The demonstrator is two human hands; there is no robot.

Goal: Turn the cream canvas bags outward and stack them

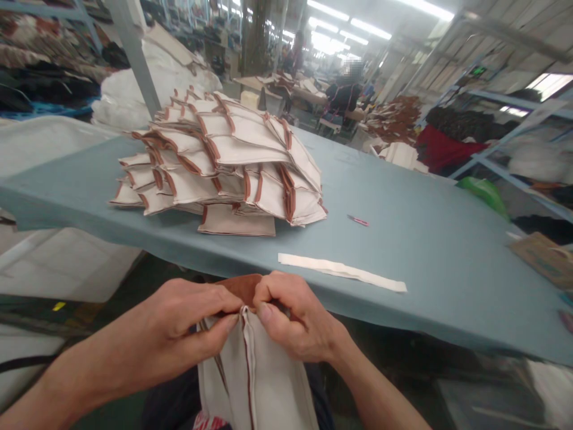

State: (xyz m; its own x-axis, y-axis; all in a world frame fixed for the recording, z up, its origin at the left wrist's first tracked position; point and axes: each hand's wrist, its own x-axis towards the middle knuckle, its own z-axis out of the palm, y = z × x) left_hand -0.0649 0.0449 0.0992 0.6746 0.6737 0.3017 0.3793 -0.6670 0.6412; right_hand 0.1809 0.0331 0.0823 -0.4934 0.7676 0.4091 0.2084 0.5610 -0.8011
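A cream fabric bag (282,382) with brown seam edging hangs over my lap, below the table's front edge. My left hand (192,322) pinches its top edge just left of the raised middle seam. On the other side of that seam, my right hand (290,313) grips the same edge, its fingers curled in. Between and behind both hands shows a brown panel (242,288) of the bag. The fingertips cover the exact spot being held.
A blue-green table (425,239) spans the view. On it lie a large pile of cream pieces with brown edging (224,161), a cream strip (340,267) and a small pink-handled tool (359,221). A person (342,95) sits farther back. Loaded shelves (514,167) stand at right.
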